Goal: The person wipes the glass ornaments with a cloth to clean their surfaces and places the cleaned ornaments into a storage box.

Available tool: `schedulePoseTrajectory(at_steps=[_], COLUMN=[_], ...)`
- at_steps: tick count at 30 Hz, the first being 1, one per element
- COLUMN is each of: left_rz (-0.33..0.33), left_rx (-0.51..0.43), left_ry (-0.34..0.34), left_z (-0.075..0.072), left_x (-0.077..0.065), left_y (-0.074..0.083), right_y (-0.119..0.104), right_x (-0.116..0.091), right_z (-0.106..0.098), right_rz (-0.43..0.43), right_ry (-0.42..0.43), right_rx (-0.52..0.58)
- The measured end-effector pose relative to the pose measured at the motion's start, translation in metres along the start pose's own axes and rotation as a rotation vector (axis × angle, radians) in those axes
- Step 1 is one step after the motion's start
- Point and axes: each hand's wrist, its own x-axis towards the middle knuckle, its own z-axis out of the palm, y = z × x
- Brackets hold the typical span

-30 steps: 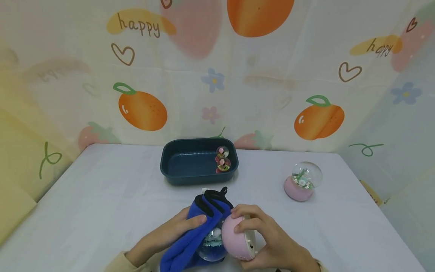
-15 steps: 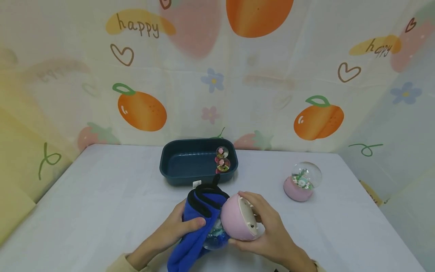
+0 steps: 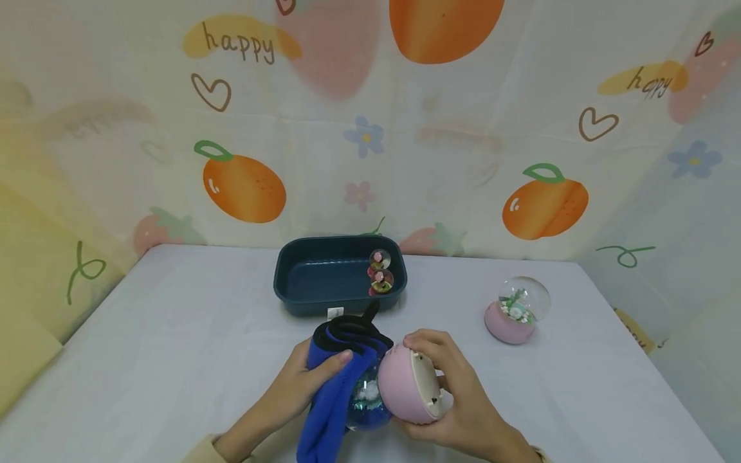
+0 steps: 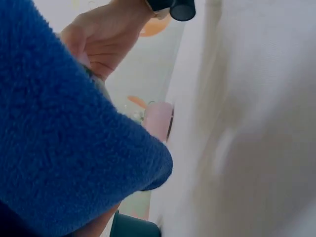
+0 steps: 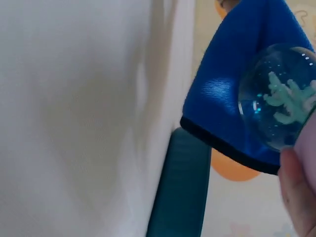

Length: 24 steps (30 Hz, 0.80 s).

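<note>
My right hand (image 3: pixel 463 399) grips a snow globe by its pink base (image 3: pixel 405 386), which is tipped so its pale underside faces right. The clear dome (image 3: pixel 368 399) points left; in the right wrist view a pale green coral shape shows inside the dome (image 5: pixel 276 98). With thumb on top, my left hand (image 3: pixel 307 382) holds a blue cloth (image 3: pixel 330 399) with black edging against the dome. The cloth (image 4: pixel 74 128) fills much of the left wrist view and hides most of the left fingers.
A dark teal tray (image 3: pixel 312 305) stands behind the hands, with two small globe ornaments (image 3: pixel 381 280) at its right end. Another pink-based snow globe (image 3: pixel 511 321) sits on the white table to the right. A fruit-printed curtain (image 3: pixel 440 161) hangs behind.
The cloth's black edge and loop have shifted left and away from me. The globe's base has turned to show more of its underside, and the right fingers have shifted on it.
</note>
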Motion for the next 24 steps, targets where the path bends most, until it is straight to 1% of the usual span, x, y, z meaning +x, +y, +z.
schedulePoseTrajectory(at_steps=[1,2,5,6,8,9,10,13,15,18,20,21,24], left_rz=[-0.011,-0.030,-0.093,-0.112,-0.130,-0.132,-0.125,-0.089,-0.048,0.037,0.068,0.074,0.065], left_rx=[-0.019,-0.052,-0.183,-0.213,-0.249,-0.252,-0.245,-0.212,-0.199,-0.190,-0.175,-0.169,-0.110], left_ry=[-0.018,-0.051,-0.206,-0.259,-0.348,-0.375,-0.387,-0.380,-0.352,-0.296,-0.258,-0.243,-0.203], left_z=[-0.001,-0.002,-0.006,-0.007,-0.010,-0.011,-0.011,-0.013,-0.012,-0.010,-0.008,-0.007,-0.005], left_x=[0.000,0.000,0.000,0.000,0.000,0.000,0.000,0.000,0.000,0.000,0.000,0.000,0.000], left_y=[0.000,0.000,-0.001,-0.001,-0.002,-0.002,-0.003,-0.004,-0.005,-0.006,-0.006,-0.006,-0.006], right_y=[0.001,0.001,0.004,0.006,0.008,0.009,0.010,0.012,0.012,0.011,0.010,0.010,0.009], right_x=[0.000,-0.001,-0.001,-0.002,-0.002,-0.002,-0.002,-0.001,-0.001,0.001,0.001,0.002,0.002], right_z=[0.000,-0.001,-0.002,-0.002,-0.002,-0.003,-0.003,-0.003,-0.003,-0.003,-0.002,-0.002,0.000], right_rz=[-0.032,-0.061,-0.148,-0.174,-0.208,-0.225,-0.234,-0.247,-0.250,-0.235,-0.223,-0.209,-0.167], right_ry=[0.000,0.000,0.005,0.007,0.009,0.010,0.011,0.028,0.054,0.110,0.147,0.162,0.205], right_rx=[0.001,0.007,0.023,0.026,0.032,0.035,0.035,-0.006,-0.052,-0.117,-0.127,-0.123,-0.089])
